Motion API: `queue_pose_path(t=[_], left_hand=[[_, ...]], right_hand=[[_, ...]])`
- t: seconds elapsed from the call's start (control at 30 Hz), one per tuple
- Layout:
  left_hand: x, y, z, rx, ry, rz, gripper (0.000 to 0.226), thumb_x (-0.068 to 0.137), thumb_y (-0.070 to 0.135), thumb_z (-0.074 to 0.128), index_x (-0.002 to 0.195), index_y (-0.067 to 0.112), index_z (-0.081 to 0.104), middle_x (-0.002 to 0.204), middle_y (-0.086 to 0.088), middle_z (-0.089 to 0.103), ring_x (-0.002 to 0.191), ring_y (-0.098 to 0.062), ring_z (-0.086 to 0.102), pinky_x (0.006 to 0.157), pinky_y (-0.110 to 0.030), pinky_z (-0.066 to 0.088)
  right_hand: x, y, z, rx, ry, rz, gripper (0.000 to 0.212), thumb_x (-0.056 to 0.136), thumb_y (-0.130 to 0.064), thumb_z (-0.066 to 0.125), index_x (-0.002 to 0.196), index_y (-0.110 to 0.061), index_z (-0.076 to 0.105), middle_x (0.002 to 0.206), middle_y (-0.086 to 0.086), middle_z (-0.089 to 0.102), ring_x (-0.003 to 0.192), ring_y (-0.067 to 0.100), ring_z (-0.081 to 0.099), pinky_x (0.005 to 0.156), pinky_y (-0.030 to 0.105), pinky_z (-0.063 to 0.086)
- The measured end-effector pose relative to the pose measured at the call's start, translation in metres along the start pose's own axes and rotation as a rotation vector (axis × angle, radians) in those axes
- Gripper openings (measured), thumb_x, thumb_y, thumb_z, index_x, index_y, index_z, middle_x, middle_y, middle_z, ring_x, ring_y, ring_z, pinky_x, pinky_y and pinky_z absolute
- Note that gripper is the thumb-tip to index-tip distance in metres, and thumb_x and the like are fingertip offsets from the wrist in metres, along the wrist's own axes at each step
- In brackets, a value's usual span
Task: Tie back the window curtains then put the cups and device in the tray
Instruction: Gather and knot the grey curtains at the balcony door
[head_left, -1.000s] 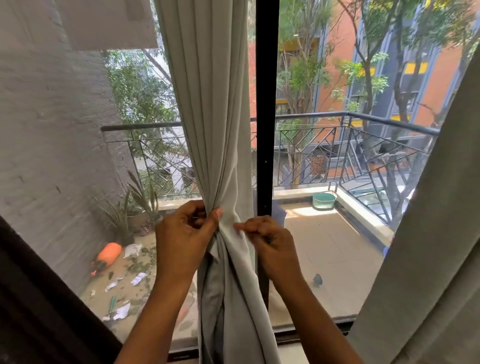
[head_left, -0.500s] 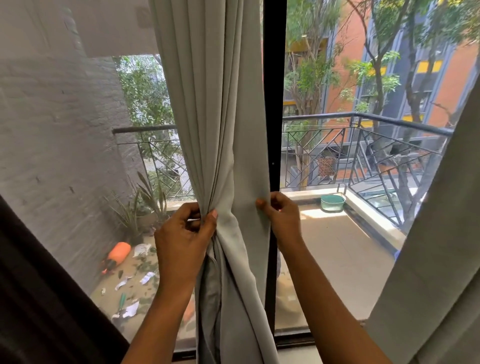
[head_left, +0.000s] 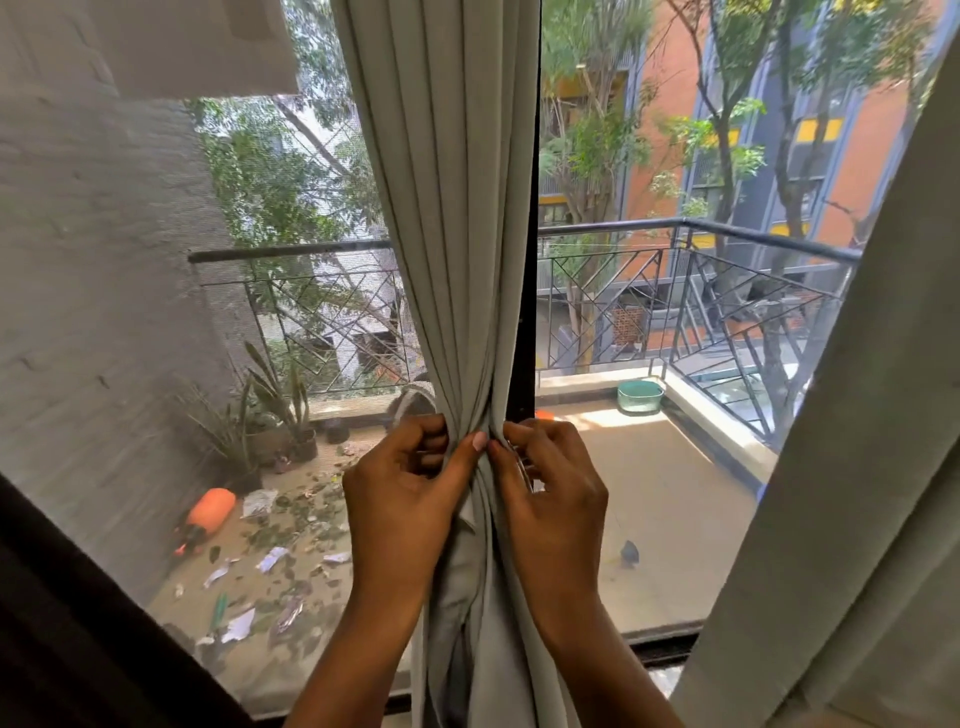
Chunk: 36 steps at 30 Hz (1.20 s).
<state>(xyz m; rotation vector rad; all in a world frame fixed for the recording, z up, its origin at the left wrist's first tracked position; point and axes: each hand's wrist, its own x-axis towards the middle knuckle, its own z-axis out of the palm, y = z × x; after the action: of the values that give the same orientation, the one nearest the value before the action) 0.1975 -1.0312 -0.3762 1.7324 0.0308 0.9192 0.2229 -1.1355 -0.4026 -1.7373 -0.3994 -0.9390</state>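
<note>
I observe the grey curtain (head_left: 457, 208) hanging at the middle of the window, bunched into narrow folds in front of the black centre post (head_left: 525, 312) of the frame. The gather is tightest at hand level; below it the cloth falls loose to the bottom edge of the window.

My left hand (head_left: 400, 499) grips the bunch from the left, fingers curled behind the folds and thumb pressed on the front. My right hand (head_left: 556, 499) pinches the same bunch from the right, its fingers curled, and the two thumbs nearly meet.

A second curtain (head_left: 857, 467) covers the window's right edge. Through the glass I note a balcony railing (head_left: 727, 234), a green basin (head_left: 640, 396) by the railing's corner, potted plants (head_left: 275, 405) and an orange container (head_left: 210, 512) near the brick wall (head_left: 93, 286).
</note>
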Motion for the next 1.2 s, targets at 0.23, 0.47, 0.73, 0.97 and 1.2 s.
queue_pose_path(t=[0.23, 0.47, 0.73, 0.97, 1.2], left_hand=[[0.004, -0.007, -0.001, -0.046, -0.053, -0.041, 0.018, 0.074, 0.02, 0.081, 0.09, 0.016, 0.074, 0.075, 0.004, 0.074, 0.07, -0.009, 0.071, 0.07, -0.027, 0.055], [0.007, -0.007, -0.001, -0.084, -0.077, -0.038, 0.014, 0.076, 0.011, 0.079, 0.083, 0.02, 0.072, 0.072, 0.008, 0.073, 0.063, -0.005, 0.068, 0.063, -0.017, 0.052], [0.006, -0.007, -0.007, -0.127, -0.099, -0.024, 0.016, 0.074, 0.015, 0.076, 0.087, 0.009, 0.071, 0.074, -0.007, 0.071, 0.062, -0.006, 0.066, 0.063, -0.016, 0.052], [0.015, -0.012, -0.016, -0.146, -0.122, -0.053, 0.035, 0.061, 0.032, 0.089, 0.087, 0.014, 0.072, 0.077, -0.004, 0.074, 0.069, -0.014, 0.07, 0.067, -0.026, 0.057], [0.028, -0.024, -0.031, -0.104, -0.212, -0.013, 0.018, 0.072, 0.037, 0.07, 0.089, 0.036, 0.073, 0.087, 0.012, 0.075, 0.08, -0.007, 0.07, 0.073, -0.019, 0.054]], right_hand=[[-0.008, 0.0, 0.004, -0.027, -0.114, -0.044, 0.031, 0.09, -0.011, 0.059, 0.12, -0.02, 0.062, 0.097, -0.004, 0.057, 0.088, 0.013, 0.06, 0.074, 0.03, 0.055], [-0.002, 0.003, -0.003, 0.001, -0.052, -0.069, 0.015, 0.084, -0.014, 0.068, 0.098, -0.017, 0.072, 0.085, -0.005, 0.063, 0.076, 0.006, 0.061, 0.065, 0.025, 0.053], [-0.006, 0.005, 0.002, -0.024, -0.065, -0.131, 0.006, 0.088, -0.018, 0.064, 0.093, -0.016, 0.068, 0.088, -0.007, 0.062, 0.08, 0.004, 0.059, 0.067, 0.025, 0.053], [-0.018, 0.015, 0.005, 0.131, -0.295, -0.171, 0.034, 0.087, -0.011, 0.053, 0.118, -0.018, 0.065, 0.099, -0.005, 0.061, 0.091, 0.009, 0.06, 0.077, 0.022, 0.051], [0.025, 0.045, 0.006, 0.356, -0.176, 0.405, 0.029, 0.091, -0.013, 0.06, 0.117, -0.027, 0.061, 0.112, -0.014, 0.063, 0.1, -0.007, 0.058, 0.086, 0.02, 0.051]])
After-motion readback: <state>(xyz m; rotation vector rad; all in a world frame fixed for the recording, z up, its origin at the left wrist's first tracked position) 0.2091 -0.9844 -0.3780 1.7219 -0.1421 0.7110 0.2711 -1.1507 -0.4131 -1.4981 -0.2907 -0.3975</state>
